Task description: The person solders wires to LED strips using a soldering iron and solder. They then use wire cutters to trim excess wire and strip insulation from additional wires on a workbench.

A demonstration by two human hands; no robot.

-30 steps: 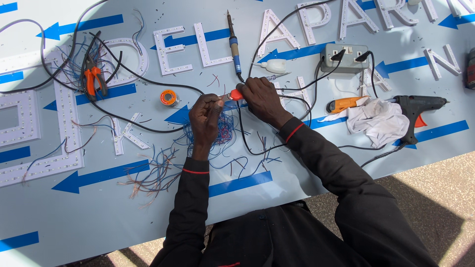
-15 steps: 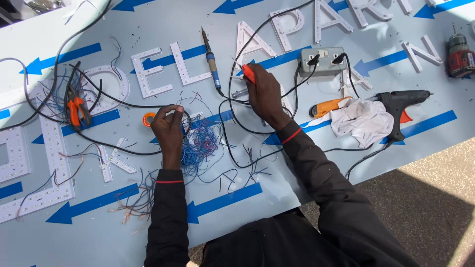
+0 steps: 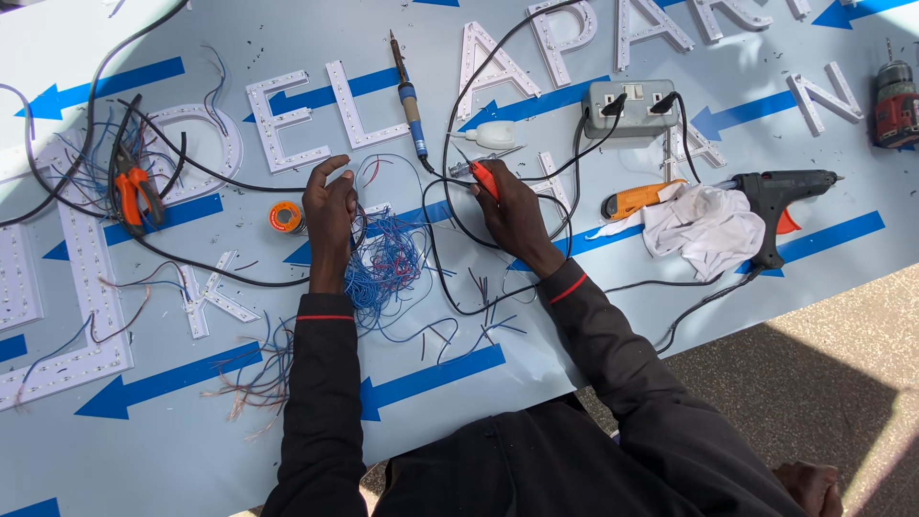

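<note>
A person in dark sleeves bends over a pale work table [image 3: 191, 450] marked with blue arrows. The right hand [image 3: 512, 206] is closed around a small red-handled tool [image 3: 483, 179], its metal tip pointing up-left toward a white glue bottle [image 3: 493, 135]. The left hand [image 3: 330, 211] is half curled, fingers bent over the upper edge of a tangle of blue and red wires [image 3: 388, 268] that lies between the two forearms; whether it actually pinches a strand cannot be told.

Just left of that hand sits one orange spool [image 3: 285, 216]. Above the wires lies one soldering iron [image 3: 410, 96] with a blue grip, its black cable [image 3: 450, 278] looping around the right hand.

Farther right, one grey double socket box [image 3: 627, 101] holds two black plugs. Below it lie one orange utility knife [image 3: 637, 199], one crumpled white cloth [image 3: 704, 225] and one black glue gun [image 3: 780, 196] touching the cloth. One red drill [image 3: 897, 101] shows at the right edge.

At far left, one pair of orange-handled pliers [image 3: 134, 191] rests among dark cables. White channel letters [image 3: 297, 110] studded with small lights are spread across the table, several cut off by the frame. A second loose bundle of wires [image 3: 258, 378] trails near the left elbow.
</note>
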